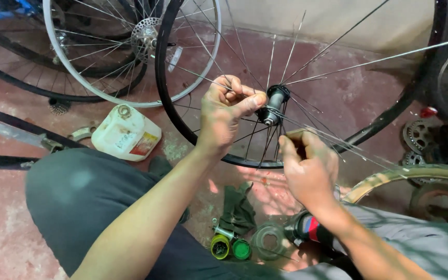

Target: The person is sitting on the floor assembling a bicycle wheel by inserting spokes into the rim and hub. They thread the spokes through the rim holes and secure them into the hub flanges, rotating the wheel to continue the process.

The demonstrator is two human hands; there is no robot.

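Upright on the red floor (338, 98), the black-rimmed wheel (168, 98) stood on edge before the seated person's knees, its rim plane roughly facing the camera. At its centre the hub (275, 103) ran its long axis obliquely, the near axle end pointing down toward the person. The left hand (226, 111) was curled tight, thumb and fingers pinching spokes just beside the hub flange. The right hand (309, 166) was closed round a small part below the hub; what exactly it held could not be told. Done well, this work likely called for steadying the hub firmly and guiding each thin spoke (369, 63) without bending it.
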